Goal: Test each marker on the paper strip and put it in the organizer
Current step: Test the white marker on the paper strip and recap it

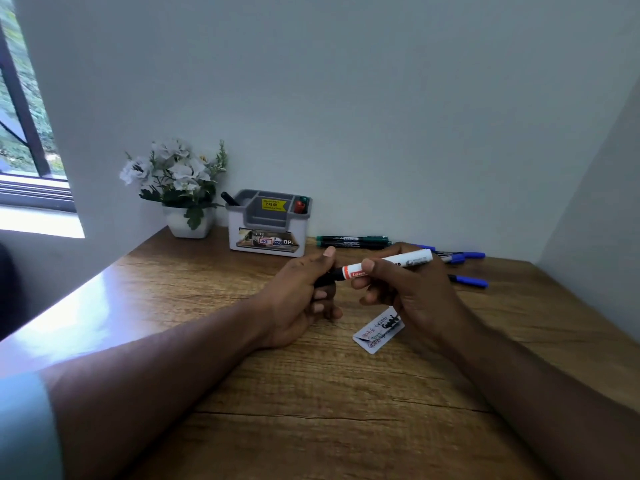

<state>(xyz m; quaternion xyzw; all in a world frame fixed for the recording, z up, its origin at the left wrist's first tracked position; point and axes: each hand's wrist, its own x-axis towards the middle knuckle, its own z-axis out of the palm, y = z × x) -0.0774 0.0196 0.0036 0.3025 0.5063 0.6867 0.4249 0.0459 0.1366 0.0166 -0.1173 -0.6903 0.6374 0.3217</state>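
Near the centre of the frame we hold a white marker (391, 264) across both hands, lying almost level above the wooden bench (242, 393). Our left hand (304, 299) curls round its black cap end, thumb up on top, while our right hand (405, 289) pinches the white barrel between thumb and fingers, just right of the orange band; whether the cap is seated or partly off we cannot tell, since the left fingers cover the joint. Just below the right hand, lower centre, the paper strip (377, 332) lies flat on the bench with scribbles in several colours on it. Above and left of our hands, against the wall, stands the grey organizer (268, 225), with a black marker (229, 198) leaning in its left compartment and a red marker (299, 206) and what looks like a green one in its right compartment. To the right of the organizer, two green markers (353, 241) lie side by side along the wall, and blue markers (467, 281) lie behind and to the right of our right hand. In the upper left, beside the organizer, a white pot of pale flowers (176, 181) sits near the window.
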